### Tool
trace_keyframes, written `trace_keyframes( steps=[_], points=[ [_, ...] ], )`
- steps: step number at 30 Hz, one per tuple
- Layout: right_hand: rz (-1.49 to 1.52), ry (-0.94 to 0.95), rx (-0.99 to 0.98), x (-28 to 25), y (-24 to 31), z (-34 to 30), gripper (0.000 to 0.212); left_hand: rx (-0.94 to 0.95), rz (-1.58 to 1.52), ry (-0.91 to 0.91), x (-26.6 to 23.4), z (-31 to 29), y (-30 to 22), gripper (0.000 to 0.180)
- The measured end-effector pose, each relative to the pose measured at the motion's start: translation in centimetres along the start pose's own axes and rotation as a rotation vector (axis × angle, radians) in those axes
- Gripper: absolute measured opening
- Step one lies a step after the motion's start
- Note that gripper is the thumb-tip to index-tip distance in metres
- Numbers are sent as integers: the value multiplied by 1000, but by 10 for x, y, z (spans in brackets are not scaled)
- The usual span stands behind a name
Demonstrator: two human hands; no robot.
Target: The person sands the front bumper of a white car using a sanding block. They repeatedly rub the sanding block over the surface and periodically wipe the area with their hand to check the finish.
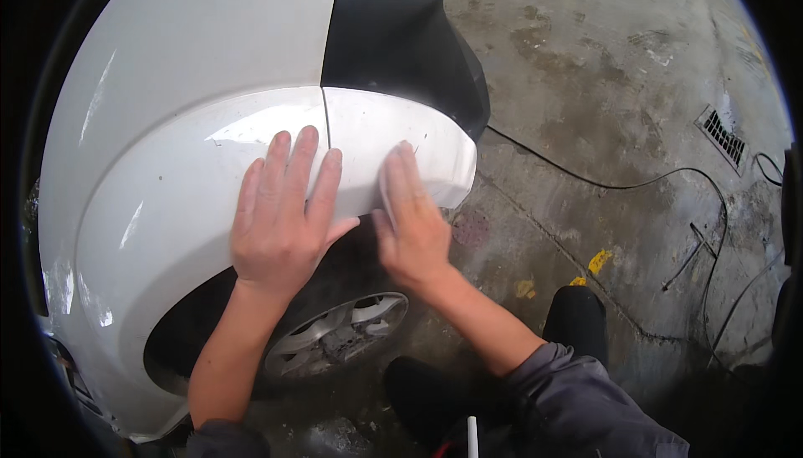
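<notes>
My left hand [283,224] lies flat with its fingers spread on the white car fender [188,144], just above the wheel arch. To its right, my right hand [411,228] presses on the white bumper corner [439,136], beyond the narrow seam. Its fingers are close together and slightly blurred. Along their left side shows a thin pale edge, perhaps of a flat piece under the fingers; I cannot make out what it is. Small dark marks dot the bumper corner. Below both hands is the wheel [343,332] with a silver rim inside the dark arch.
A black panel [393,31] adjoins the bumper corner above. Over the stained concrete floor [577,65] at right runs a black cable [619,186], near a drain grate [721,136]. My dark-clothed leg [577,324] and a slim white stick [473,437] show at the lower edge.
</notes>
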State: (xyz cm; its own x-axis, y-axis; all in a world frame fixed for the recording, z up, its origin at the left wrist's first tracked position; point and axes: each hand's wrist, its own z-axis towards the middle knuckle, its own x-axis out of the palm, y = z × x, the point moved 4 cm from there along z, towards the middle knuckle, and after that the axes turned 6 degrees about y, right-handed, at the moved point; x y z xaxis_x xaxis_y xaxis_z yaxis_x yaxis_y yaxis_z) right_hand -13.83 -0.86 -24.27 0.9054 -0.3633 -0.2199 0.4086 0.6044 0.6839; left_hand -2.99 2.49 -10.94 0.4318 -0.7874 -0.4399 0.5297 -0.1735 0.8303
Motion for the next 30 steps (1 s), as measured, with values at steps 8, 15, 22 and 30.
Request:
trace_keyframes(
  steps=[8,15,22,30],
  points=[
    [-61,13,-10,0,-5,-4,71,13,17,-6,0,0,-1,68],
    [82,-61,-22,0,2,0,69,4,16,-6,3,-1,-1,68],
    [125,14,104,-4,-8,0,71,-4,25,-15,-1,2,4,67],
    [64,134,204,-16,-15,13,70,-2,22,-21,0,4,1,67]
  ],
)
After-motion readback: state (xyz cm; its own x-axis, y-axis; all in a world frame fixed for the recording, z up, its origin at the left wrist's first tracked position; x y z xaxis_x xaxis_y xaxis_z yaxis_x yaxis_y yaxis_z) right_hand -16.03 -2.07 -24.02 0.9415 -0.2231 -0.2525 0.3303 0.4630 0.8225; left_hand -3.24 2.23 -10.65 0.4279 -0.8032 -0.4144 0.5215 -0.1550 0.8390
